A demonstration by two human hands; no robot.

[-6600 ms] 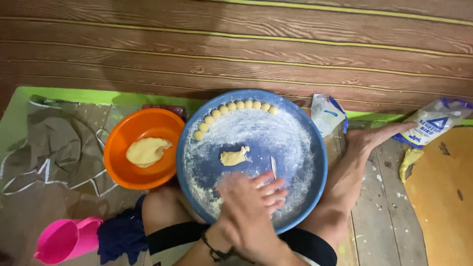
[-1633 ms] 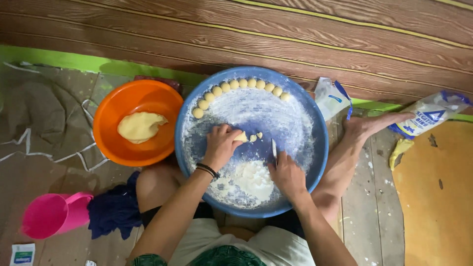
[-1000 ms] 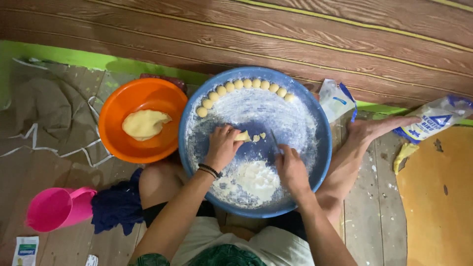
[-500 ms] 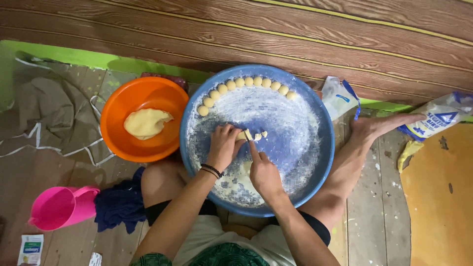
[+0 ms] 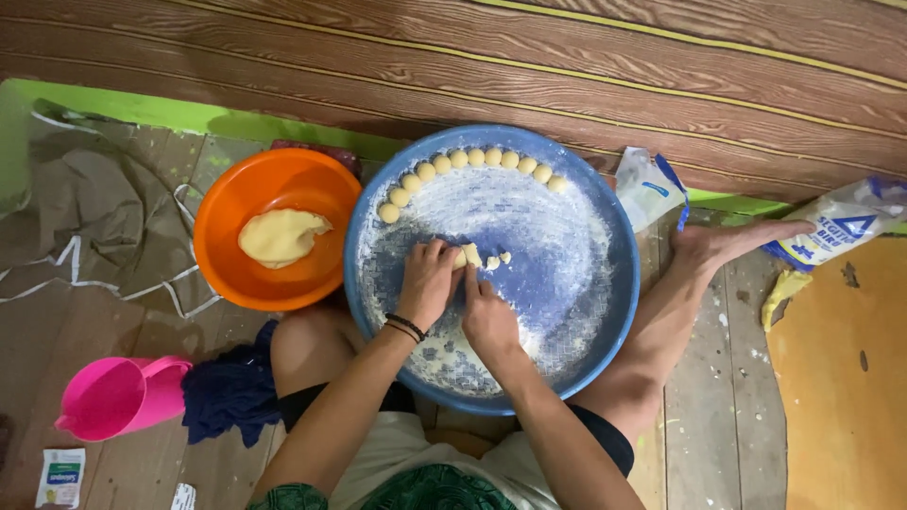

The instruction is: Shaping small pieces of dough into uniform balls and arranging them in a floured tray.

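A wide blue round tray, dusted with white flour, rests on my lap and legs. A row of several small pale dough balls lines its far rim. Both hands meet at the tray's middle. My left hand, a black band on its wrist, grips a small pale dough piece. My right hand is curled beside it, its fingertips pinching the same piece. Two tiny dough bits lie just right of it on the flour.
An orange bowl holding a yellow dough lump touches the tray's left side. A pink jug and dark blue cloth lie lower left. Flour bags sit by my foot. A wooden wall runs behind.
My right hand left the flour heap at the tray's near side and moved up to the dough piece beside my left hand. The left hand stayed in the middle.
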